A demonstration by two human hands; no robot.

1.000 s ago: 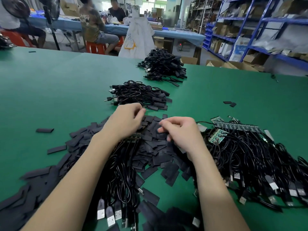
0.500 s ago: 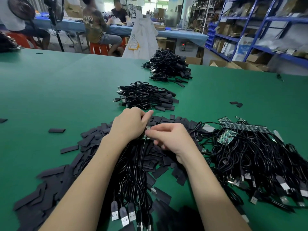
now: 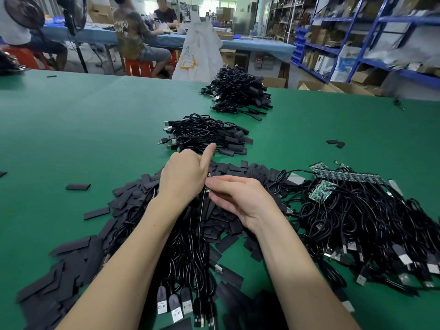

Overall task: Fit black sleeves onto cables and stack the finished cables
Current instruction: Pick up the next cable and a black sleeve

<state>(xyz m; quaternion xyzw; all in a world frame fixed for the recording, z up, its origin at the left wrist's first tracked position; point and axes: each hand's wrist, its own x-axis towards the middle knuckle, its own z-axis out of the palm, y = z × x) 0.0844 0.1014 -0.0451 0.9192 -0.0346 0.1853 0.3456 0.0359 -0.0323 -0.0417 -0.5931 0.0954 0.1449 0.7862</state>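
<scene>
Nearest, we are looking over a bundle of black cables (image 3: 190,263) lying between our forearms on the green bench (image 3: 71,129), their plug ends pointing toward us. Just beyond, our left hand (image 3: 183,177) and right hand (image 3: 240,198) are meeting over a heap of loose black sleeves (image 3: 133,194). Our right fingers (image 3: 219,183) are pinching the small end of one cable (image 3: 201,210), which is trailing back toward us; our left fingers are curling round something against it, thumb sticking up, and we cannot tell what. Rightward, a tangle of unfinished cables (image 3: 362,225) with green circuit boards (image 3: 321,189) is lying. Farther off, two stacks of sleeved cables, a near stack (image 3: 204,134) and a far stack (image 3: 238,91), are sitting well apart.
</scene>
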